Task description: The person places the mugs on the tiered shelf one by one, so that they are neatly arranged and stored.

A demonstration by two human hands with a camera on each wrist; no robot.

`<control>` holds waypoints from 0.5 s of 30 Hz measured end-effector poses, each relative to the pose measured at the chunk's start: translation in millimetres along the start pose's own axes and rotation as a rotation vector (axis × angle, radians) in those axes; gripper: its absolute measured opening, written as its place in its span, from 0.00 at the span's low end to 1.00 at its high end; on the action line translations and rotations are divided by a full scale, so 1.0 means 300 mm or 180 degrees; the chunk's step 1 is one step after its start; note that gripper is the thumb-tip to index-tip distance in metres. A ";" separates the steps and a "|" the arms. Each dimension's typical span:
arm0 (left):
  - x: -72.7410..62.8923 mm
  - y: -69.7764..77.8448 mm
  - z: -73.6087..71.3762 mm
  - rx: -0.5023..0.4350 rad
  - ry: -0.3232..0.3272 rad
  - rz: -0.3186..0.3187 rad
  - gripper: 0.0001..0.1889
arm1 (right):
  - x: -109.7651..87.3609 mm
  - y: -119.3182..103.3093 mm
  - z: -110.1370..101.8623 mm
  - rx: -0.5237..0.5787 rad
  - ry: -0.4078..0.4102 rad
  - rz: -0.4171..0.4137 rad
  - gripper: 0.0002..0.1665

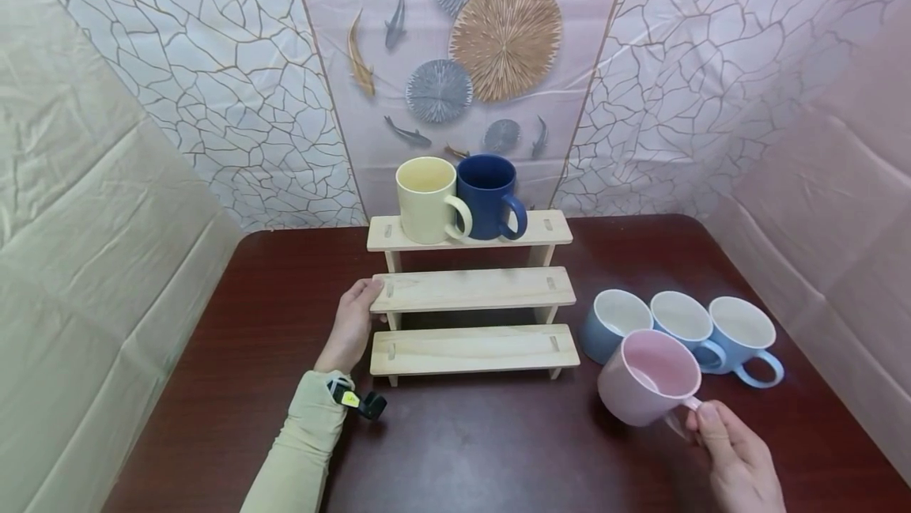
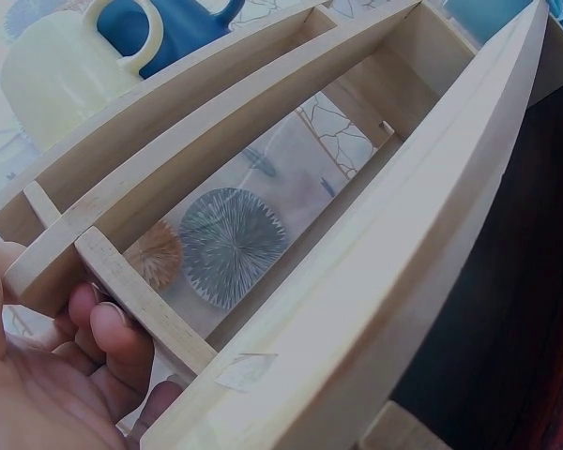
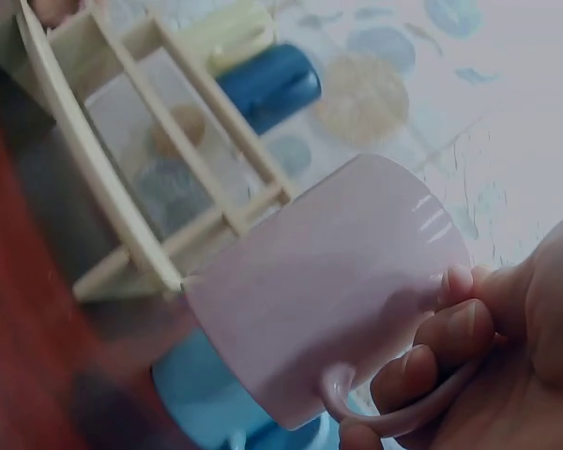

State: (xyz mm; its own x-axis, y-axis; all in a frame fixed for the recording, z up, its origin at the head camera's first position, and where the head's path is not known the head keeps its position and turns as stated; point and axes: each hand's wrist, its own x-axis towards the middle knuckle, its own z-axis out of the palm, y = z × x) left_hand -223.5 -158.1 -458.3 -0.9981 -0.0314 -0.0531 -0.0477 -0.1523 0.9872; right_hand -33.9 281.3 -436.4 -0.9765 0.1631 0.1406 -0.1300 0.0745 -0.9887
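A pale wooden rack (image 1: 473,289) with three stepped shelves stands mid-table. My left hand (image 1: 353,322) grips the left end of its middle shelf, thumb on top and fingers beneath, as the left wrist view also shows. My right hand (image 1: 740,450) holds a pink mug (image 1: 644,382) by its handle; the mug is tilted and in front of the blue mugs. In the right wrist view the fingers (image 3: 460,328) curl round the pink handle. On the top shelf a cream mug (image 1: 423,205) and a navy mug (image 1: 485,201) stand side by side, handles to the right.
Three light blue mugs with white insides stand in a row right of the rack: a left one (image 1: 605,335), a middle one (image 1: 679,315) and a right one (image 1: 740,331). The dark red-brown table (image 1: 484,450) is bordered by patterned cloth walls (image 1: 213,86) at the back and sides.
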 end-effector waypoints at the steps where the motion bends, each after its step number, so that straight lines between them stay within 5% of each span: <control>1: -0.001 0.000 0.000 -0.0005 0.0001 0.0000 0.15 | 0.006 -0.009 0.010 0.0064 -0.0044 -0.0027 0.17; 6: -0.001 -0.001 -0.004 -0.0028 0.0001 -0.0010 0.15 | 0.041 -0.059 0.085 0.0208 -0.0242 -0.0301 0.15; 15: 0.004 -0.003 -0.002 -0.0006 0.0076 -0.0033 0.15 | 0.116 -0.159 0.257 -0.0436 -0.0271 -0.0632 0.15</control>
State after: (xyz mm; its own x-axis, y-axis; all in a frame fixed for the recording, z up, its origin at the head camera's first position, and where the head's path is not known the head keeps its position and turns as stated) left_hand -224.5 -158.7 -459.4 -0.9963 -0.0535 -0.0670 -0.0580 -0.1545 0.9863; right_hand -75.1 207.5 -388.4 -0.9459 0.0490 0.3207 -0.3018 0.2303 -0.9251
